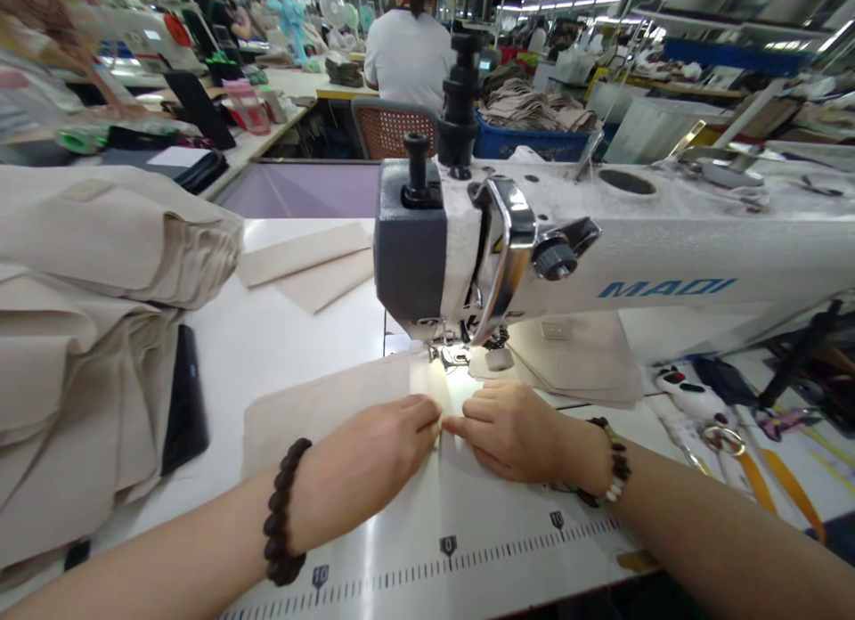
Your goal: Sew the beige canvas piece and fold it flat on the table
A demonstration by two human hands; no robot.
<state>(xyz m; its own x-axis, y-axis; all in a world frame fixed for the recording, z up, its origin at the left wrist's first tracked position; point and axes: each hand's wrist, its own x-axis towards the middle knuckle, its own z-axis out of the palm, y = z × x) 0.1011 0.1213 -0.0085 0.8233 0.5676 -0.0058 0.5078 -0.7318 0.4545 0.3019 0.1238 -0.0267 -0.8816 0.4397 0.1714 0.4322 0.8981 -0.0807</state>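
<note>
A beige fabric piece [321, 406] lies flat on the white table in front of the sewing machine [601, 255], its far edge under the presser foot [454, 353]. My left hand [374, 455] rests on the fabric with fingers curled, pinching its folded edge. My right hand [511, 428] meets it from the right, fingers also closed on the same edge. The two hands touch just in front of the needle. Both wrists wear dark bead bracelets.
Tall stacks of beige fabric [100, 290] fill the left, with a black phone [183, 397] beside them. More cut pieces [307, 264] lie behind. Scissors [754, 464] lie at the right. A ruler strip [447, 549] runs along the table's front edge. A seated person [407, 54] works ahead.
</note>
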